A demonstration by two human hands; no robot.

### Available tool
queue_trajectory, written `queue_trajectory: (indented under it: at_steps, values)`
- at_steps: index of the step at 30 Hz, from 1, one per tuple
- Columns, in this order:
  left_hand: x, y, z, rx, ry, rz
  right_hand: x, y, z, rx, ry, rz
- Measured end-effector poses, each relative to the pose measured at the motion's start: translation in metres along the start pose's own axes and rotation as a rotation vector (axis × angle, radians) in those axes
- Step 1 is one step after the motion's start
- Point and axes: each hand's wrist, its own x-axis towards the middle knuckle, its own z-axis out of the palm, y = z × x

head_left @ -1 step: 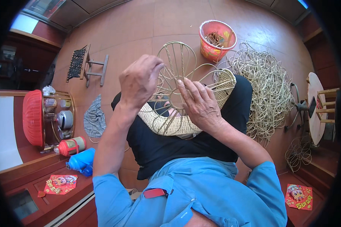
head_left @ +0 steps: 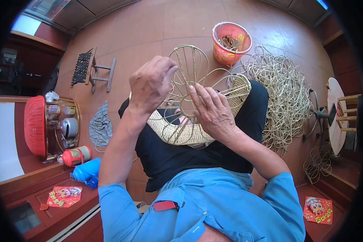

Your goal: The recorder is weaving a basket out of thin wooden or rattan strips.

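Observation:
A flower-shaped frame (head_left: 194, 66) of wire-like loops lies over my lap, with a pale woven band (head_left: 171, 131) curving below and to the right of it. Near the ring at the frame's middle, my right hand (head_left: 214, 111) holds the frame, its fingers laid over the strands and its thumb hidden. My left hand (head_left: 151, 86) is raised beside the upper left loops, fingers curled in together. Whatever is between those fingertips, if anything, does not show.
A large heap of pale cord (head_left: 280, 97) spreads on the floor at right. Beyond it stands a red bucket (head_left: 232, 56) with strands inside. A small stool (head_left: 90, 70) and a grey cloth (head_left: 101, 127) are at left, near a blue bottle (head_left: 86, 170). A round wooden table (head_left: 336, 121) stands far right.
My left hand has shifted slightly up and to the right. The right hand stays on the frame, nearly still.

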Motion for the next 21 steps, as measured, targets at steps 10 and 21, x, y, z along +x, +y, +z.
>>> queue_trajectory:
  at_steps: [10, 21]
  values:
    - [0.010, 0.005, 0.019, 0.262, -0.008, 0.270, 0.009, -0.001, -0.009, -0.099, -0.115, -0.021]
    - [-0.055, 0.044, 0.053, -0.234, 0.151, -0.317, 0.013, 0.009, -0.002, -0.005, -0.026, -0.045]
